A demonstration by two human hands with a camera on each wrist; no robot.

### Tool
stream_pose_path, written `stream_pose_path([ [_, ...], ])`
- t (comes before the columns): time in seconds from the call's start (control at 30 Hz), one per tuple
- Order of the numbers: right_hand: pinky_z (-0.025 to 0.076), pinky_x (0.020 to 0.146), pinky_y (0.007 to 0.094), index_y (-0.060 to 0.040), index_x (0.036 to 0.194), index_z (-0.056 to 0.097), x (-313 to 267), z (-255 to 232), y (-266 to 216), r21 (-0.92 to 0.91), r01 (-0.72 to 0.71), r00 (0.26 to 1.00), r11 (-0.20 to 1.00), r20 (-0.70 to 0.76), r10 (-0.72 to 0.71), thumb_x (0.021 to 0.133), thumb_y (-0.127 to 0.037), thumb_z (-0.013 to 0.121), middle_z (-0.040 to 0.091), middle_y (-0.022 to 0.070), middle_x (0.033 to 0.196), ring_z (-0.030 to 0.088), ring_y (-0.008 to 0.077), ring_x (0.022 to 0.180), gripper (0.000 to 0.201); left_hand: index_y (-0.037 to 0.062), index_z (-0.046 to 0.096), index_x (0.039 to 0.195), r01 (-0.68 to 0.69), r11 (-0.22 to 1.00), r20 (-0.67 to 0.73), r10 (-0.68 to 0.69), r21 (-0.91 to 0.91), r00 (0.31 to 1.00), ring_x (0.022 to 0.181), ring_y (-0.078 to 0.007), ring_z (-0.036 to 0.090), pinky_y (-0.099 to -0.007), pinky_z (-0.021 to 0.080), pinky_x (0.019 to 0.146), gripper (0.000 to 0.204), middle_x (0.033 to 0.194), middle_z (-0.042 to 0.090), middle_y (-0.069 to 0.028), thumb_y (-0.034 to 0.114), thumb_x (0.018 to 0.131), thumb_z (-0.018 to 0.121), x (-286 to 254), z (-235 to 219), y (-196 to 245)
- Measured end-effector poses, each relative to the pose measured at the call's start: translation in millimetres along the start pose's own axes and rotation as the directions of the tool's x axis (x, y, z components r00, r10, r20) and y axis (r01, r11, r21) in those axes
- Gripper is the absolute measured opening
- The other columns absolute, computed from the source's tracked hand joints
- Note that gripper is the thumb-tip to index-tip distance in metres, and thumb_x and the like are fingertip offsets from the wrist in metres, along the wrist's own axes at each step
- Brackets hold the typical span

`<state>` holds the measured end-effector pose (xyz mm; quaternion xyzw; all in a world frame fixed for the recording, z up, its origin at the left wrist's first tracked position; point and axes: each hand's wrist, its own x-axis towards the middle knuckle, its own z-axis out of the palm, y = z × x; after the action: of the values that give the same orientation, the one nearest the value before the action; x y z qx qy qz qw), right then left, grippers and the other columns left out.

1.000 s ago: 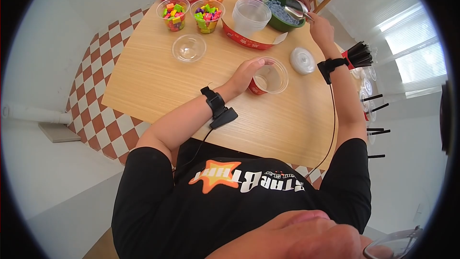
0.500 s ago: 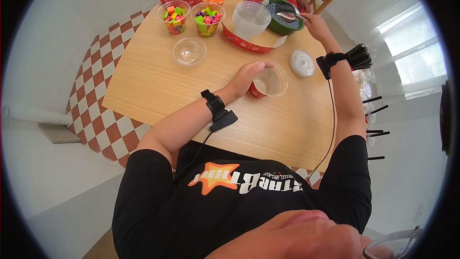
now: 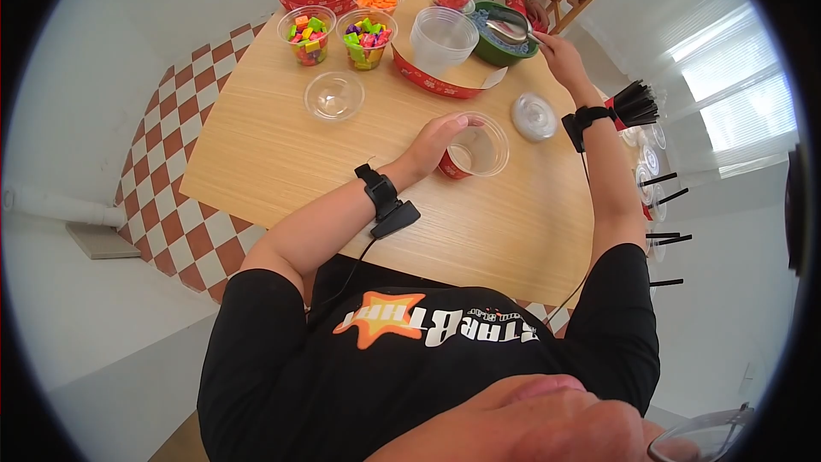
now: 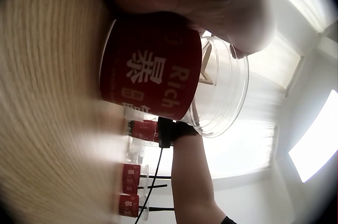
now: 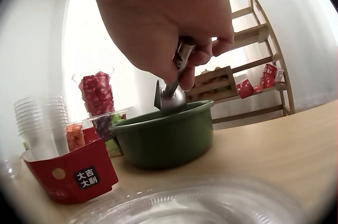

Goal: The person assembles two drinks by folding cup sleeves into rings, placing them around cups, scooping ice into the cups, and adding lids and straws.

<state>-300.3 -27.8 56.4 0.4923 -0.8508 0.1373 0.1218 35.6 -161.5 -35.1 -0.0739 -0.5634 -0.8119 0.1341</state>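
Observation:
My left hand (image 3: 428, 147) curls round a clear plastic cup (image 3: 486, 150) with a red printed sleeve, steadying it on the table. No contents show inside this cup. At the far right, my right hand (image 3: 562, 64) grips the handle of a metal scoop (image 3: 508, 26). The scoop's head dips into a green bowl (image 5: 163, 142) holding pale blue-grey pieces. Seen from the right wrist, the fingers wrap the handle above the bowl, and the rim hides the lower part of the scoop.
Left of the bowl are stacked clear cups (image 3: 445, 34), a red paper sleeve (image 3: 436, 84) and tubs of colourful pieces (image 3: 366, 38). A clear lid (image 3: 334, 96) lies on the left, with stacked lids (image 3: 534, 116) on the right. Black straws (image 3: 634, 104) stand beyond the right arm.
My right hand has lowered the scoop from over the bowl's right side into the bowl, its head moving slightly left and down. My left hand keeps holding the cup in the same place.

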Motion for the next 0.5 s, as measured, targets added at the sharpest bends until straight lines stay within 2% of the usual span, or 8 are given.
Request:
stream_pose_path([
  [0.03, 0.049, 0.089, 0.0415, -0.0060, 0.126, 0.064, 1.3, -0.9, -0.7, -0.001, -0.001, 1.000, 1.000, -0.001, 0.001, 0.096, -0.017, 0.056, 0.067, 0.0213, 0.109, 0.063, 0.0380, 0.101, 0.032, -0.0083, 0.058, 0.124, -0.003, 1.000, 0.003, 0.003, 0.002, 1.000, 0.120, -0.0190, 0.054, -0.0327, 0.036, 0.109, 0.049, 0.125, 0.063, -0.0141, 0.031, 0.103, 0.039, 0.1, -0.1, 0.0],
  [0.1, 0.049, 0.089, 0.0420, -0.0065, 0.124, 0.065, 6.0, -1.4, -0.8, 0.112, -0.015, 1.000, 0.994, 0.026, 0.012, 0.096, -0.017, 0.056, 0.068, 0.0217, 0.109, 0.063, 0.0373, 0.102, 0.031, -0.0082, 0.058, 0.124, 0.006, 1.000, 0.002, -0.006, -0.007, 1.000, 0.120, -0.0190, 0.054, -0.0327, 0.036, 0.109, 0.049, 0.125, 0.063, -0.0142, 0.031, 0.103, 0.039, 0.3, 0.8, 1.1],
  [0.23, 0.049, 0.091, 0.0416, -0.0054, 0.123, 0.065, 14.8, -9.3, -12.9, 0.044, -0.036, 0.997, 0.998, 0.063, 0.033, 0.096, -0.016, 0.056, 0.068, 0.0219, 0.110, 0.064, 0.0371, 0.103, 0.031, -0.0082, 0.058, 0.124, 0.004, 1.000, 0.001, -0.004, -0.012, 1.000, 0.120, -0.0190, 0.054, -0.0325, 0.036, 0.109, 0.048, 0.124, 0.063, -0.0142, 0.031, 0.103, 0.039, -0.9, 1.0, 0.9],
  [0.3, 0.049, 0.091, 0.0412, -0.0043, 0.123, 0.065, 15.5, -12.1, -16.3, -0.105, 0.188, 0.981, 0.977, -0.019, -0.191, 0.096, -0.017, 0.056, 0.067, 0.0223, 0.112, 0.063, 0.0380, 0.104, 0.031, -0.0081, 0.058, 0.124, 0.003, 1.000, 0.008, -0.003, -0.010, 1.000, 0.120, -0.0189, 0.054, -0.0324, 0.036, 0.109, 0.048, 0.124, 0.063, -0.0142, 0.031, 0.103, 0.039, -0.3, 0.2, 0.8],
  [0.43, 0.050, 0.092, 0.0444, -0.0064, 0.117, 0.068, 14.8, -6.9, -14.3, -0.038, 0.179, 0.982, 0.983, -0.055, -0.181, 0.093, -0.016, 0.059, 0.070, 0.0199, 0.104, 0.065, 0.0384, 0.102, 0.028, -0.0079, 0.058, 0.124, 0.019, 0.999, 0.013, -0.018, -0.028, 1.000, 0.120, -0.0189, 0.054, -0.0324, 0.036, 0.108, 0.049, 0.124, 0.062, -0.0142, 0.031, 0.103, 0.039, -0.8, 1.5, 3.0],
  [0.5, 0.051, 0.089, 0.0424, -0.0067, 0.118, 0.069, 12.9, -3.4, -6.1, 0.198, -0.101, 0.994, 0.975, 0.051, 0.093, 0.092, -0.014, 0.058, 0.071, 0.0183, 0.100, 0.066, 0.0379, 0.100, 0.028, -0.0079, 0.058, 0.125, 0.016, 1.000, 0.013, -0.016, -0.025, 1.000, 0.120, -0.0189, 0.054, -0.0324, 0.036, 0.108, 0.049, 0.125, 0.062, -0.0142, 0.031, 0.103, 0.039, -1.4, 1.8, 2.7],
])
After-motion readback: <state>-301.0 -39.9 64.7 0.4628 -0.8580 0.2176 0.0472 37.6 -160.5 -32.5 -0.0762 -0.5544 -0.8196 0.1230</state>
